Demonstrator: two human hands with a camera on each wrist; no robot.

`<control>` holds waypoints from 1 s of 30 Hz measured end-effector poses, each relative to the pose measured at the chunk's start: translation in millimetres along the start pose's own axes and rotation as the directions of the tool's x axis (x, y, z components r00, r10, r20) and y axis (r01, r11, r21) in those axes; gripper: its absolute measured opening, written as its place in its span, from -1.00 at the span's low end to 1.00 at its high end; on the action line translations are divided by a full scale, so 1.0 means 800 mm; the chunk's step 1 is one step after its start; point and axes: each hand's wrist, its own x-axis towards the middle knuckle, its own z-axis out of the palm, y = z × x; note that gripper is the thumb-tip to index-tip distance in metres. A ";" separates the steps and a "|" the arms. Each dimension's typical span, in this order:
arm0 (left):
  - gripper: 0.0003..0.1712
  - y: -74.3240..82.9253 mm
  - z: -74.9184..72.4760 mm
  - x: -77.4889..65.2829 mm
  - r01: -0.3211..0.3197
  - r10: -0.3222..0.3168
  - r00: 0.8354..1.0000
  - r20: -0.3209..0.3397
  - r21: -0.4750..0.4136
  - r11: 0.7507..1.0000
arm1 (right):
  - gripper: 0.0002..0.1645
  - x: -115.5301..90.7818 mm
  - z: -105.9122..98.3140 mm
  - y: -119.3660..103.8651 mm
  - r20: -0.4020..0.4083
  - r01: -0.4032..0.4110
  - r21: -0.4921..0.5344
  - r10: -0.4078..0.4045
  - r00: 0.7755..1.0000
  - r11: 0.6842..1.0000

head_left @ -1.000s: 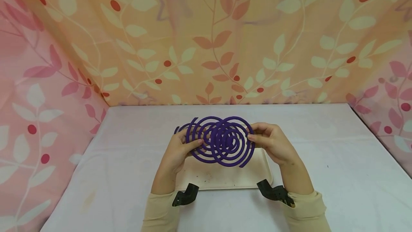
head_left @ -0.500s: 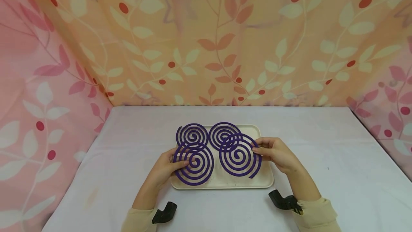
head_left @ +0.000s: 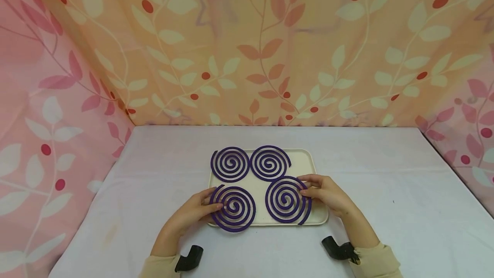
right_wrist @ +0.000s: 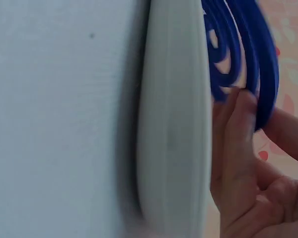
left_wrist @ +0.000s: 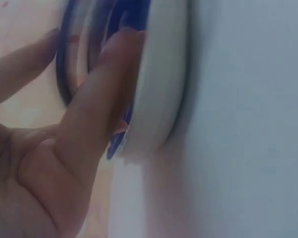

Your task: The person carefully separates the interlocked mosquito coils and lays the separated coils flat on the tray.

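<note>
My left hand (head_left: 190, 213) pinches a purple mosquito coil (head_left: 234, 206), thumb on top and fingers beneath, over the tray's front left; the coil overhangs the front rim in the head view. Over the front right, my right hand (head_left: 329, 194) pinches another mosquito coil (head_left: 284, 200) by its outer ring. Behind them, two more coils lie side by side on the cream tray (head_left: 260, 211): a back left coil (head_left: 231, 162) and a back right coil (head_left: 269, 164). In the right wrist view, the held coil (right_wrist: 269, 54) stands off the tray wall (right_wrist: 176, 114).
A white cloth (head_left: 390, 175) covers the table under the tray. Patterned curtains (head_left: 247, 46) rise at the back and both sides. A black wrist mount (head_left: 190, 258) sits at the left sleeve, and another mount (head_left: 337, 249) at the right sleeve.
The coils overlapped in front of me a second ago. Two now lie at the tray's back, while both hands have drawn apart and lowered toward its front, one coil in each.
</note>
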 end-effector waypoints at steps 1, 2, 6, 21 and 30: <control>-0.23 0.000 -0.002 -0.001 -0.004 0.004 1.000 0.011 -0.018 1.000 | -0.40 0.000 0.000 0.000 -0.007 0.002 -0.013 -0.002 1.000 1.000; -0.25 0.000 -0.005 -0.003 -0.010 0.010 1.000 0.017 -0.034 0.999 | -0.39 0.000 0.000 0.000 -0.011 0.006 -0.028 -0.007 1.000 1.000; -0.33 -0.001 -0.012 -0.005 -0.052 0.053 0.998 0.027 -0.056 0.997 | -0.42 0.000 0.000 -0.001 -0.016 0.011 -0.067 -0.013 1.000 0.998; -0.43 -0.010 -0.015 -0.002 -0.089 0.081 0.992 -0.094 -0.089 0.992 | -0.54 -0.002 -0.002 0.000 0.016 0.014 -0.081 -0.013 1.000 0.997; -0.58 -0.001 -0.010 -0.002 -0.063 0.026 0.926 -0.377 -0.087 0.994 | -0.54 -0.003 -0.008 -0.002 -0.049 0.006 -0.113 -0.012 0.999 0.994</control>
